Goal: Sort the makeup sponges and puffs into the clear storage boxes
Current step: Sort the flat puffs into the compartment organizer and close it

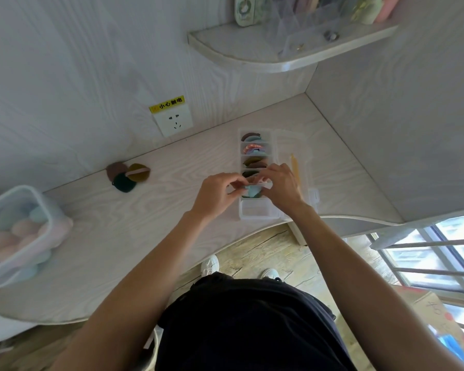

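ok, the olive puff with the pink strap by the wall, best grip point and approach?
Judging from the pose: the olive puff lies flat on the desk, strap up, overlapping the dark green puff. Come from above and pinch the strap, or take its far-right edge, which looks clear of the other puffs.

Single head view, looking steeply down; desk (pixel 134 236) near.

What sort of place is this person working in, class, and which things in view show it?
Probably a bedroom or dormitory desk nook: a pale wood-grain desktop set into a corner, a white wall socket with a yellow warning label, and a curved corner shelf holding clear organisers and toiletries.
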A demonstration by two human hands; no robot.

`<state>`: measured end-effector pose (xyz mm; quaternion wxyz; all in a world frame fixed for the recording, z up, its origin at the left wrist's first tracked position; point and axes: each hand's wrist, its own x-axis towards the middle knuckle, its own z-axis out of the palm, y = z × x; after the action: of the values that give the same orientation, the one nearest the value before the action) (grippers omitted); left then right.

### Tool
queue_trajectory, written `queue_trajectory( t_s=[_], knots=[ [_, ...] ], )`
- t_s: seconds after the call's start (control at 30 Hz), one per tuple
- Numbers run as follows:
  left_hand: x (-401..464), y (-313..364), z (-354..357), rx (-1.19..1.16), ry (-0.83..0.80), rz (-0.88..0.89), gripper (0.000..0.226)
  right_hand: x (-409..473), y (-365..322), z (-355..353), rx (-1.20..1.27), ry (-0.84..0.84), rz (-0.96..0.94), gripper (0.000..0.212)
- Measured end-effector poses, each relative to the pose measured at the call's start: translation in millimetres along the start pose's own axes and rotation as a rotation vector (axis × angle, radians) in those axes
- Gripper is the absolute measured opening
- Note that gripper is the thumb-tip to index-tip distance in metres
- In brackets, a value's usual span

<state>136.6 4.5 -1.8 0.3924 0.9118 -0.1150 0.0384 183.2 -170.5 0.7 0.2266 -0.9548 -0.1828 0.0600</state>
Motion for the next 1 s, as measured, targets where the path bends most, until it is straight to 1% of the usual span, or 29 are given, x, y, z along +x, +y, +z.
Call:
queue_trajectory(
  t_s=[0.17,0.27,0.37,0.47,0.53,0.6,0.7,0.77,0.83,0.93,1.0],
  knots=[
    [5,-3,-8,0.005,-0.077,-0.008,0.016,3,3,1,-0.005,-0.001,0.012,0.012],
    [16,5,-7,0.134,-0.177,0.032,0.017,4,2,-3,0.004,-0.035,0.002,0.014],
    [23,15,2,0.279,-0.253,0.033,0.02,8,-1,-9,-0.066,-0.128,-0.002,0.016],
    [22,16,12,0.277,-0.2,-0.006,0.024,12,-3,-9,-0.076,-0.148,-0.002,0.016],
    [22,13,15,0.288,-0.187,-0.024,0.017,11,-3,-9,-0.063,-0.159,-0.007,0.017],
    [21,12,16,0.356,-0.162,-0.002,0.012,9,-4,-10,-0.04,-0.167,-0.017,0.015],
    [22,12,21,0.491,-0.078,0.071,0.016,6,-3,-9,-0.039,-0.135,-0.04,0.011],
    [24,12,23,0.506,-0.045,0.038,0.017,3,-1,-10,-0.021,-0.116,-0.048,0.015],
    [26,10,23,0.48,-0.071,-0.029,0.021,-1,1,-13,-0.008,-0.129,-0.081,0.018],
    [22,6,17,0.386,-0.071,-0.046,0.02,-1,2,-12,-0.05,-0.127,-0.125,0.027],
    [13,-2,7,0.28,-0.016,-0.068,0.016,0,1,-9,-0.109,-0.102,-0.127,0.026]
  ],
)
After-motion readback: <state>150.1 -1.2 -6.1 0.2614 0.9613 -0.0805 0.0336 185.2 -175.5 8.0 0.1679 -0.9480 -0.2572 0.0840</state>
